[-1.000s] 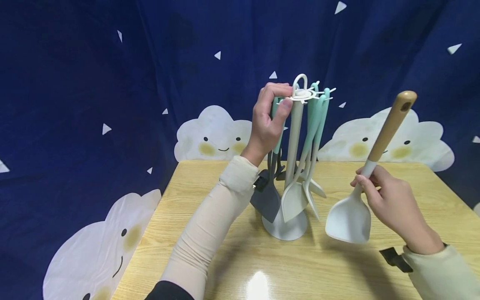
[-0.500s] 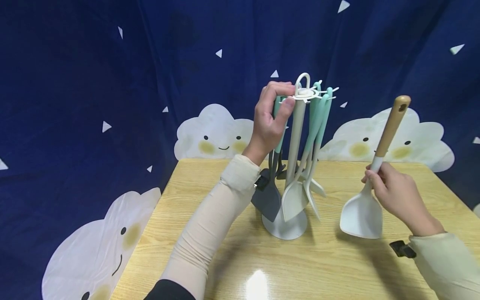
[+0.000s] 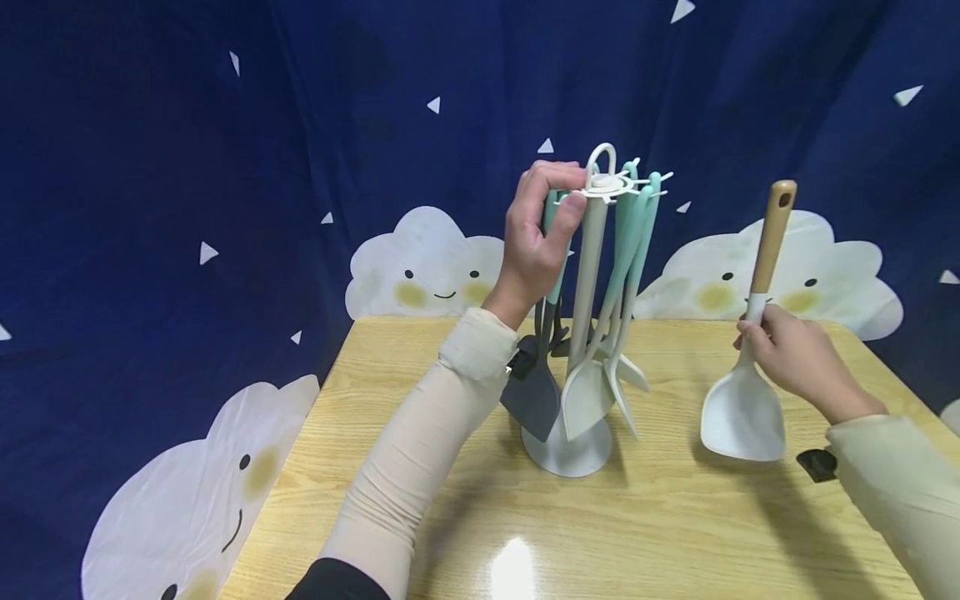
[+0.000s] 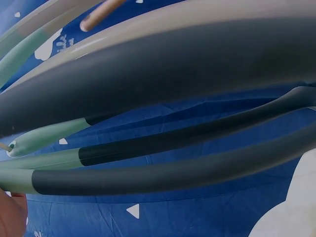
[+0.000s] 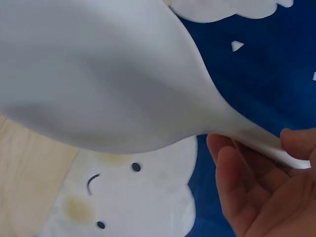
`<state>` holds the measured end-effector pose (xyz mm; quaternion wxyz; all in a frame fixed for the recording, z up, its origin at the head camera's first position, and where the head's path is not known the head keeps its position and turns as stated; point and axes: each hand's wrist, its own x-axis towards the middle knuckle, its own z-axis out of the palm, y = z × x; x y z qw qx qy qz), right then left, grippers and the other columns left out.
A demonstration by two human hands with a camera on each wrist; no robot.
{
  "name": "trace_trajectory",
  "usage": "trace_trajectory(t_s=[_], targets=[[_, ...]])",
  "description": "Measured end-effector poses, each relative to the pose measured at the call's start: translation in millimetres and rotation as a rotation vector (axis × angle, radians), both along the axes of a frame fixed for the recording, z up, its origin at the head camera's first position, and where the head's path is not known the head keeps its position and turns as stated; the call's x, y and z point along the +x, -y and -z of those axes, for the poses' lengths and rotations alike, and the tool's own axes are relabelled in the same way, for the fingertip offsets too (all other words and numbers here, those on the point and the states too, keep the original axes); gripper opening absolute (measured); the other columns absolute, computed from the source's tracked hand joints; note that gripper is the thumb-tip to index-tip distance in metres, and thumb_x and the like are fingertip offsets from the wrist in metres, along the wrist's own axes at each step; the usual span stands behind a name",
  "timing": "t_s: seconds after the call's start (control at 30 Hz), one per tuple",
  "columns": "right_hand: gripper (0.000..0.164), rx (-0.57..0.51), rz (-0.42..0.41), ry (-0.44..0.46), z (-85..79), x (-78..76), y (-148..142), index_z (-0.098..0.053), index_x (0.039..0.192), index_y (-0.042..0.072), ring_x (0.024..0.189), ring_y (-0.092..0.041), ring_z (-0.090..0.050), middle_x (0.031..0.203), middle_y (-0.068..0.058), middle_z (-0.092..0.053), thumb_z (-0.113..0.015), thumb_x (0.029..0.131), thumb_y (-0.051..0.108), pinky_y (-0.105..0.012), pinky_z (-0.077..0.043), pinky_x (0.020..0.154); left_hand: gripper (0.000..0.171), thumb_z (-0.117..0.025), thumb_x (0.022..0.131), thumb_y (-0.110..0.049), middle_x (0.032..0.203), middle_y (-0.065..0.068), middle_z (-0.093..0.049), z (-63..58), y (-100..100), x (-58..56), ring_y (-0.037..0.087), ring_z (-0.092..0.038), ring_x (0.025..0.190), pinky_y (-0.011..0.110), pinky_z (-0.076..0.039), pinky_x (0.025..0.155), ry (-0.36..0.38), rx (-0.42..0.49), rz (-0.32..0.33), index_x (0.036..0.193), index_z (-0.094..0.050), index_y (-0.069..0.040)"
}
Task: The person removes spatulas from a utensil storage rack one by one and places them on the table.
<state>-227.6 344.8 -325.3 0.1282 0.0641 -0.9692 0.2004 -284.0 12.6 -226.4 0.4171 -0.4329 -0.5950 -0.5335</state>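
Observation:
A white utensil rack [image 3: 589, 267] stands on the table, with a looped top and a round base. Thumb and fingers of my left hand [image 3: 536, 237] grip its hooked ring at the left side. From the ring hang mint-handled utensils, among them a dark grey turner [image 3: 537, 408] and a cream turner [image 3: 587, 402]. Dark utensil shafts [image 4: 148, 181] cross the left wrist view. To the right of the rack, my right hand [image 3: 798, 354] pinches the neck of a white spatula [image 3: 742, 418] with a wooden handle. Its broad head points down, above the table; the right wrist view shows the head [image 5: 113, 94] close up.
The light wooden table [image 3: 637, 533] has its back edge against a dark blue curtain [image 3: 420, 50] printed with clouds and white triangles. A black strap piece [image 3: 817, 464] sits by the right sleeve.
My right hand has moved right and slightly toward the back with the spatula, whose handle now stands more upright. The left hand keeps its place on the rack.

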Motion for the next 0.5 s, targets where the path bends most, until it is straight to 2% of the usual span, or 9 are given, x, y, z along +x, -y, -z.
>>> trace_trajectory(t_s=[0.17,0.37,0.5], targets=[[0.04,-0.003,-0.015,0.081,4.4,-18.2,-17.5,-0.057,0.104,-0.007,0.064,-0.018,-0.051,0.092,-0.025,-0.071,-0.035,0.106,0.027,-0.028,-0.038,0.05,0.031,-0.047,0.093,-0.021,0.108,0.021,-0.065,0.7,1.9,-0.5,0.032,-0.057,0.116,0.025,-0.039,0.111,0.002,0.003,-0.013,0.101,-0.063,0.005],[0.044,-0.069,-0.025,0.241,11.5,-45.9,-40.6,-0.051,0.109,-0.013,0.068,-0.017,-0.063,0.095,-0.029,-0.071,-0.031,0.106,0.027,-0.03,-0.052,0.055,0.031,-0.048,0.093,-0.02,0.107,0.022,-0.065,-0.3,4.9,-1.9,0.033,-0.057,0.116,0.026,-0.039,0.111,-0.011,0.012,-0.017,0.101,-0.063,0.006],[0.046,-0.053,-0.036,0.349,17.2,-59.2,-59.7,-0.05,0.111,-0.017,0.072,-0.018,-0.066,0.095,-0.029,-0.07,-0.029,0.105,0.024,-0.034,-0.055,0.059,0.032,-0.047,0.094,-0.021,0.107,0.021,-0.065,0.3,6.4,-1.0,0.032,-0.058,0.116,0.025,-0.039,0.111,-0.003,0.009,-0.025,0.102,-0.063,0.005]])
